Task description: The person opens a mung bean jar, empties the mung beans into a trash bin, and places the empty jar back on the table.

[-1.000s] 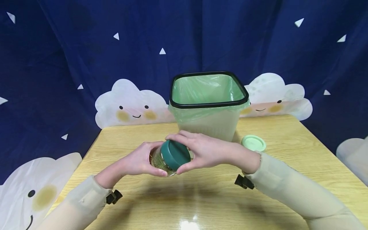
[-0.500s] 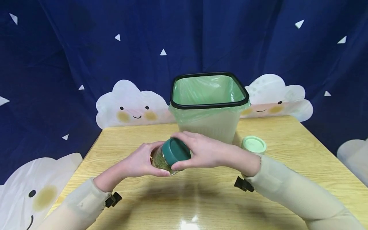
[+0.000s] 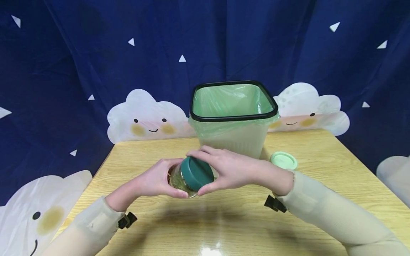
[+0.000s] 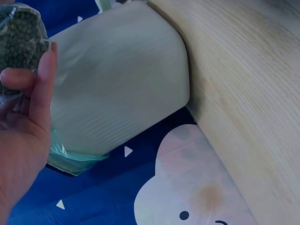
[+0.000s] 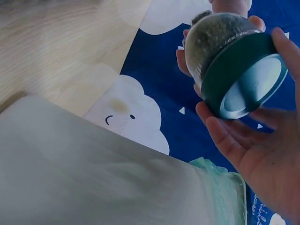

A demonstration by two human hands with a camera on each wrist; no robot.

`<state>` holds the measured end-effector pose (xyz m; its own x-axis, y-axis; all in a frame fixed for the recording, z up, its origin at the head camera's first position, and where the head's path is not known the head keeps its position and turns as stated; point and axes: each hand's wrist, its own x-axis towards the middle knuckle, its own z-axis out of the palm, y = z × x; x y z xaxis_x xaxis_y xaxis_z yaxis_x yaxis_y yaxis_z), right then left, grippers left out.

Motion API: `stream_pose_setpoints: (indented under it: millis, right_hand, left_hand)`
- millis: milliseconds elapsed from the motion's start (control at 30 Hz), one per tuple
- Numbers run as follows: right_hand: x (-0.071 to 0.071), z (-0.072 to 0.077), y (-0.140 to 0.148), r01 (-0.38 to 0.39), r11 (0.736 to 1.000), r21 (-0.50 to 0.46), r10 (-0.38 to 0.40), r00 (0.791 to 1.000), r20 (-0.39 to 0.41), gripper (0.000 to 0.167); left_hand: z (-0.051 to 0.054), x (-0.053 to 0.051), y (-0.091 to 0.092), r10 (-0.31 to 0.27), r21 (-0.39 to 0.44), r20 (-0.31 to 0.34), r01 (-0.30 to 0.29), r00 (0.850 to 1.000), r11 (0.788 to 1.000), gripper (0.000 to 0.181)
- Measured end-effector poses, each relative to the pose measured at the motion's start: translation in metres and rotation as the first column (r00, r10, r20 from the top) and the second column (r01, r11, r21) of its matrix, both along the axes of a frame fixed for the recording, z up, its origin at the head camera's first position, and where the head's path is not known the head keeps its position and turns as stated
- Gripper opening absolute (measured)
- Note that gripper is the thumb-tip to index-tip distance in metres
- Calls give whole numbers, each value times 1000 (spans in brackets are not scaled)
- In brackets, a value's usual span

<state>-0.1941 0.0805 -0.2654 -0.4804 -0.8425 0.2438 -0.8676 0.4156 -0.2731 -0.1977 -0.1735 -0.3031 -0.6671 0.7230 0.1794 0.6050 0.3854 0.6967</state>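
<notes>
Tilted above the table, a clear glass jar (image 5: 219,29) holds small round green beans (image 4: 19,40). My left hand (image 3: 157,179) grips the jar's body, its thumb along the near side. On the jar's mouth sits a dark green lid (image 3: 196,174), and my right hand (image 3: 229,169) grips it round the edge with fingers on top and thumb below. The right wrist view shows the lid's lighter flat top between my right fingers (image 5: 227,140) and thumb. Most of the jar's base is hidden by my left hand in the head view.
Behind the hands stands a pale bin (image 3: 235,142) with a black rim (image 3: 237,117) and a green plastic liner (image 3: 230,101). A small light green round dish or lid (image 3: 283,160) lies to its right on the wooden table (image 3: 153,227). A blue curtain (image 3: 153,32) hangs behind.
My right thumb and fingers shifted up round the lid half a second ago and have now turned back down with it. The left hand keeps its grip on the jar almost unmoved.
</notes>
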Motion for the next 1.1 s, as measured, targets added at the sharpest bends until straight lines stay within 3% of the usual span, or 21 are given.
stream_pose_setpoints:
  millis: [133,233,400,533,633,867,1100]
  right_hand:
    - [1,2,2,-53,999,5,53,998,-33,88]
    - [2,4,3,-38,999,17,38,998,-47,90]
    - [5,6,0,75,995,60,-75,997,-15,90]
    - [7,8,-6,192,977,89,-195,980,29,88]
    - [8,8,-8,228,969,97,-234,970,64,86]
    - [6,5,-9,173,983,61,-179,977,112,81]
    - [2,5,-6,109,992,63,-110,994,9,86]
  left_hand:
    - [-1,0,-1,-23,25,28,22,999,999,54]
    - [0,1,-1,-8,23,22,7,1000,1000,56]
    - [0,3,1,33,-2,1,-33,999,999,57]
    - [1,5,3,60,-15,8,-60,998,998,58]
    - [1,6,3,74,-15,7,-73,997,997,59]
    - [0,7,0,66,-14,4,-66,998,998,58]
    - [1,5,-2,49,-7,10,-49,999,999,59]
